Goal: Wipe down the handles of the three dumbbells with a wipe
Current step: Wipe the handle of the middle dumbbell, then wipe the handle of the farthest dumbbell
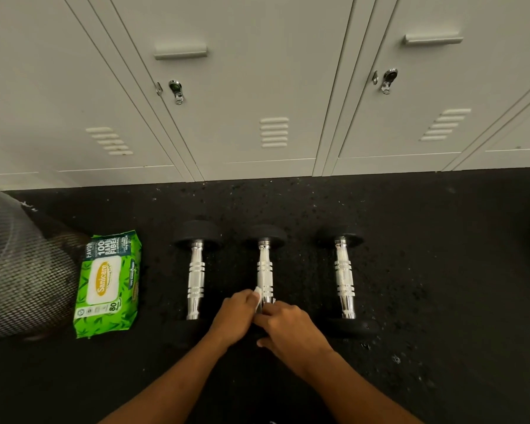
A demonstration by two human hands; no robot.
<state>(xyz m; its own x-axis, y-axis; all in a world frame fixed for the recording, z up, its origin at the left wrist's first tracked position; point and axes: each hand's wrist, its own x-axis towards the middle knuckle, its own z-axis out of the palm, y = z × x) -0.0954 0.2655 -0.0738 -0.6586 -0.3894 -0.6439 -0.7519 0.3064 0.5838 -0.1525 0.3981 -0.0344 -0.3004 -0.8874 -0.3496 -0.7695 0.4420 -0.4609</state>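
Three dumbbells lie side by side on the black speckled floor (288, 203), their chrome handles pointing toward twelve o'clock, at the pale lockers (257, 87). The left dumbbell (195, 270) and the right dumbbell (344, 276) sit untouched, well apart from my hands. The middle dumbbell (265, 264) is the one I am on.

My left hand (236, 316) comes in from seven o'clock and is curled closed around a small white wipe (257, 293), pressing it against the near end of the middle handle; a corner of the wipe sticks out above my knuckles. My right hand (288, 325) comes in from five o'clock, fingers bent down over the near end of the same dumbbell, just under the left hand and touching it. Whether those fingers truly grip the bar or only rest on it I cannot tell, since the hand hides the spot. The near weight of that dumbbell is covered by both hands.

At nine o'clock, left of the left dumbbell, lies a green pack of wipes (107, 286), flat on the floor. Beside it, further left, is a grey mesh thing (19, 270) I cannot make out.
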